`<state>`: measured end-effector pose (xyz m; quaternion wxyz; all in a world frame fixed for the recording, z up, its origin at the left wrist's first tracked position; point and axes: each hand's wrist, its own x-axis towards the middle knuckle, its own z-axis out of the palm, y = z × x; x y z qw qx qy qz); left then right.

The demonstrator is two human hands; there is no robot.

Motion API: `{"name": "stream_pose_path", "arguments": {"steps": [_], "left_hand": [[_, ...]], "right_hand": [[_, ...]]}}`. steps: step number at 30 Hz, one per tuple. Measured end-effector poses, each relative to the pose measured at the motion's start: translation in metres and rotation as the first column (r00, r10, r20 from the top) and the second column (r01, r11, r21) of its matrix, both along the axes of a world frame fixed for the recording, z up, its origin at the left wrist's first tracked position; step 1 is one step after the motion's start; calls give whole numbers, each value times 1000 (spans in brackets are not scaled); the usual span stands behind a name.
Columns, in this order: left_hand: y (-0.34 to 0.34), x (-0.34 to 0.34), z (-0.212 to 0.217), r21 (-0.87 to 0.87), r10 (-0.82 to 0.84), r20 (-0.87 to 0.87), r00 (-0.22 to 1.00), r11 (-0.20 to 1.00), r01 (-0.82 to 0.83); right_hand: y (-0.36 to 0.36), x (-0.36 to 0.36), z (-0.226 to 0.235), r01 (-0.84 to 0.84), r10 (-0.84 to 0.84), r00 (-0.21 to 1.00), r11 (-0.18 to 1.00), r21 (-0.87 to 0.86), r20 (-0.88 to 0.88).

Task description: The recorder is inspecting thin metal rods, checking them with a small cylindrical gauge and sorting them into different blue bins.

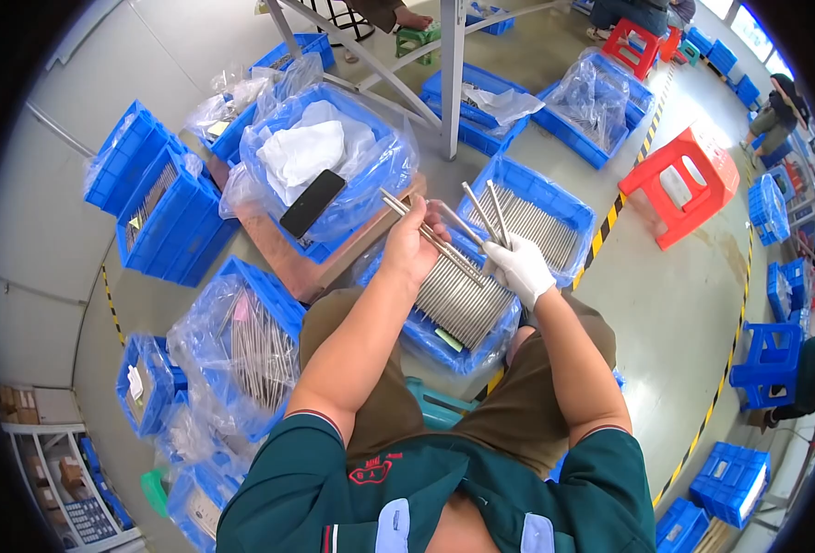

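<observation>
My bare left hand [409, 247] is closed around a few slim metal rods [458, 262], which slant down to the right. My right hand [523, 269], in a white glove, grips several similar metal rods [478, 207] that fan upward. Both hands hover over a blue plastic-lined crate between my knees, where metal rods [454, 300] lie side by side in a row. A pale green slip [448, 339] sits at that crate's near end. Just beyond, a second blue crate [575, 205] holds another row of rods [541, 229].
A black phone [313, 204] rests on a plastic-lined blue crate [384, 106] to the left. Long thin rods [260, 355] fill a bagged crate nearby. A grey metal post [452, 83] stands ahead. At right are a red stool [679, 180] and a blue stool [765, 364].
</observation>
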<state>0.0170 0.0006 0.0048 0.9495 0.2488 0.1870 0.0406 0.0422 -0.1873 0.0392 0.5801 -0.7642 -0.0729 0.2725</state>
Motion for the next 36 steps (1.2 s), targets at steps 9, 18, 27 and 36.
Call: {"name": "stream_pose_path", "arguments": {"steps": [9,18,27,36], "left_hand": [[-14,-1,2,60,-90,27,996,994,88],[-35,-10,-10,161,-294,-4,956,943,291],[-47,-21,-6,276,-282,0,959,922,271],[-33,-19,9,310,-382,-45,923,873,377]], "right_hand": [[3,-1,-12,22,-23,999,999,33,43],[24,-8,7,171,-141,983,935,309,-118],[22,-11,5,213,-121,966,874,437,-229],[1,28,2,205,-144,967,928,310,-208]]}}
